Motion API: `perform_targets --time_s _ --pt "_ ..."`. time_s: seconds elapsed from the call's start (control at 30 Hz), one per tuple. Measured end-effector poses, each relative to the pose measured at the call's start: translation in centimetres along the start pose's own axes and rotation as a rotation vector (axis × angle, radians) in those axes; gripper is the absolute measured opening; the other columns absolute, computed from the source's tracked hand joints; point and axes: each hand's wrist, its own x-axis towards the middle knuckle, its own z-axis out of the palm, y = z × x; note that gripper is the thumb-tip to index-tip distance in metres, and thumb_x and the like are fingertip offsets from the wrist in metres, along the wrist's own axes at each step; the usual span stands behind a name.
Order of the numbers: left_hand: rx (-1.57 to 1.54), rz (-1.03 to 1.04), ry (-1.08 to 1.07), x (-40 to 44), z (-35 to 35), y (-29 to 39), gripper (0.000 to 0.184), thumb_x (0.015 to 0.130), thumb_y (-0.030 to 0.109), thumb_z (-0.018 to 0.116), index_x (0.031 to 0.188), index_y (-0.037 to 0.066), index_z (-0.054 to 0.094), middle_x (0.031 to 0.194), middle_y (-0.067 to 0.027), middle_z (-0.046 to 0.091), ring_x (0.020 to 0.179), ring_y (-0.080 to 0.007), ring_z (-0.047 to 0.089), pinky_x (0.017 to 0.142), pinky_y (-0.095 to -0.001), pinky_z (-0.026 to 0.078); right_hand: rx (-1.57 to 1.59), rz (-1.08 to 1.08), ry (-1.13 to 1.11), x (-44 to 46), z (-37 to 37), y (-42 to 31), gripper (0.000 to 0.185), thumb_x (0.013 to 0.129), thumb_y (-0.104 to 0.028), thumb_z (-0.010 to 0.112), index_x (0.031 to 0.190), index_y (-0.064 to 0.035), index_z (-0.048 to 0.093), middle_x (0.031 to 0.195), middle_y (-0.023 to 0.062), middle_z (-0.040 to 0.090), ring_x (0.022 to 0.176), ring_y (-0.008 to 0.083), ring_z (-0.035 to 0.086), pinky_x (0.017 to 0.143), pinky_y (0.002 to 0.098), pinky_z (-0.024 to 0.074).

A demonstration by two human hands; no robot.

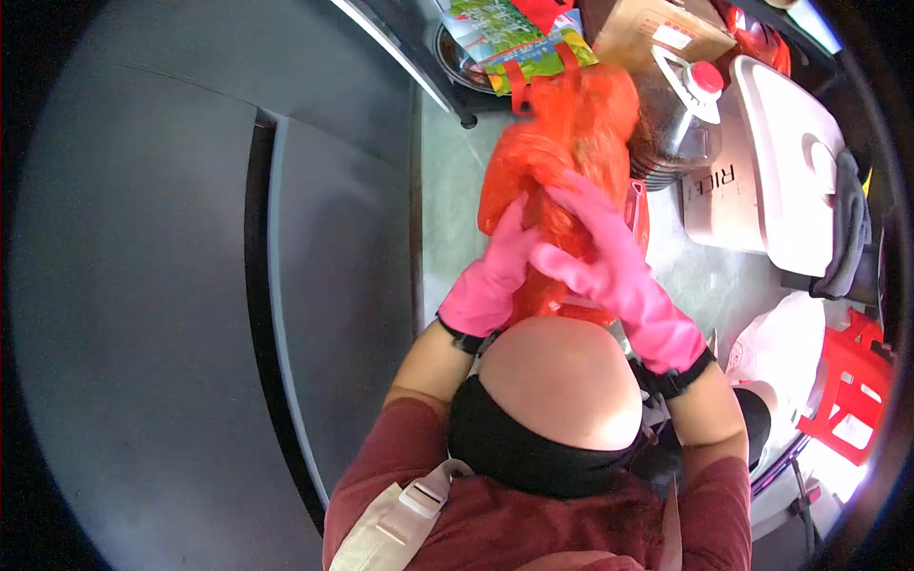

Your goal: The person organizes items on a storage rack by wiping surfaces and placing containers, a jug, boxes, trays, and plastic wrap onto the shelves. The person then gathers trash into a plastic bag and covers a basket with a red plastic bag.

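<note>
A bulging red plastic bag (557, 157) stands on the floor in front of my knee, its contents hidden. Both my hands wear pink rubber gloves. My left hand (495, 271) is closed on the near left side of the bag, with its fingertips against the crumpled plastic. From the right, my right hand (605, 257) grips the same bag, thumb toward my left hand and fingers reaching up over the folds. Exactly what the fingertips pinch is hard to make out. Part of a red box (637, 219) shows beside the bag.
A large bottle with a red cap (705, 78) and a white rice bin (728, 195) stand to the right. Behind are a cardboard box (662, 33) and a colourful shopping bag (505, 38). Grey cabinet doors (143, 285) line the left. A red stool (847, 390) is at right.
</note>
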Motion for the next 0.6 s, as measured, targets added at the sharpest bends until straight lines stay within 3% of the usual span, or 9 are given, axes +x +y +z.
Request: perform_targets --time_s 0.07,0.1,0.13,0.2,0.37,0.47,0.53,0.57,0.6 --pt "0.183 0.334 -0.363 2.7 -0.3 -1.2 0.046 0.094 0.018 0.058 0.136 0.003 0.047 0.131 -0.0078 0.055 0.118 -0.0212 0.057 0.1 -0.0346 0.047 -0.065 -0.034 0.055 1.0 0.7 0.5 0.052 0.082 -0.029 0.078 0.119 0.0021 0.06 0.128 0.0242 0.055 0.123 0.0353 0.052 0.105 0.0416 0.0405" --pt "-0.333 -0.176 0.003 2.6 0.5 -1.5 0.044 0.096 0.026 0.057 0.133 0.004 0.047 0.13 -0.0078 0.054 0.119 -0.0206 0.054 0.102 -0.0346 0.045 -0.131 -0.075 0.106 1.0 0.9 0.7 0.047 0.082 -0.027 0.078 0.115 0.0019 0.061 0.121 0.0226 0.06 0.116 0.0339 0.057 0.1 0.04 0.0444" --pt "0.014 0.115 -0.404 2.6 0.3 -0.6 0.048 0.097 0.025 0.057 0.136 0.003 0.043 0.133 -0.009 0.051 0.124 -0.021 0.05 0.107 -0.0365 0.04 -0.128 -0.073 0.105 0.4 0.9 1.0 0.047 0.082 -0.027 0.078 0.115 0.0019 0.061 0.121 0.0226 0.06 0.116 0.0339 0.057 0.1 0.04 0.0444" --pt "0.478 0.086 -0.264 0.8 0.0 -2.4 0.056 0.096 0.02 0.06 0.142 0.001 0.036 0.137 -0.0097 0.048 0.128 -0.021 0.046 0.11 -0.0378 0.036 -0.024 0.25 0.249 -1.6 0.0 2.2 0.03 0.085 -0.02 0.076 0.103 -0.0007 0.062 0.103 0.0142 0.066 0.095 0.0249 0.063 0.086 0.0336 0.0487" --pt "0.322 -0.323 -0.321 -1.1 -2.9 -2.8 0.054 0.093 0.016 0.063 0.142 0.003 0.043 0.139 -0.0097 0.052 0.125 -0.0193 0.051 0.103 -0.0342 0.042 0.267 0.505 0.426 -7.8 0.8 11.5 0.017 0.087 -0.004 0.072 0.096 -0.004 0.058 0.097 0.0057 0.064 0.085 0.0124 0.058 0.075 0.0258 0.0481" --pt "0.48 -0.43 -0.288 -3.0 -4.6 -0.3 0.043 0.092 0.023 0.066 0.127 0.0 0.057 0.13 -0.0103 0.059 0.113 -0.0159 0.059 0.095 -0.0317 0.047 0.131 0.312 0.445 -9.5 -0.4 12.5 0.018 0.086 0.0 0.071 0.097 -0.0023 0.057 0.106 0.0082 0.062 0.086 0.0136 0.058 0.077 0.0266 0.0493" --pt "0.493 -0.374 0.183 -5.4 -1.1 3.7 0.047 0.089 0.039 0.069 0.114 -0.001 0.064 0.124 -0.0119 0.063 0.104 -0.0147 0.063 0.09 -0.029 0.048 0.09 0.248 0.483 -9.3 -1.3 10.6 0.03 0.086 0.001 0.071 0.113 -0.0017 0.057 0.118 0.0097 0.059 0.097 0.0162 0.059 0.084 0.0281 0.0497" --pt "0.489 -0.363 0.182 -5.2 -2.6 3.1 0.047 0.089 0.039 0.069 0.114 -0.001 0.064 0.124 -0.0119 0.063 0.104 -0.0147 0.063 0.09 -0.029 0.048 0.238 0.375 0.579 -9.1 -1.5 10.2 0.043 0.086 0.001 0.071 0.124 -0.0028 0.053 0.12 0.0095 0.058 0.103 0.0171 0.058 0.087 0.0292 0.0496" --pt "0.595 -0.087 0.401 -4.9 -5.6 1.3 0.058 0.086 0.046 0.07 0.119 -0.002 0.062 0.125 -0.014 0.063 0.107 -0.0183 0.062 0.092 -0.0305 0.048 0.389 0.502 0.671 -9.0 -1.7 9.9 0.056 0.085 0.002 0.072 0.135 -0.0039 0.048 0.123 0.0094 0.057 0.109 0.018 0.057 0.09 0.0304 0.0496"
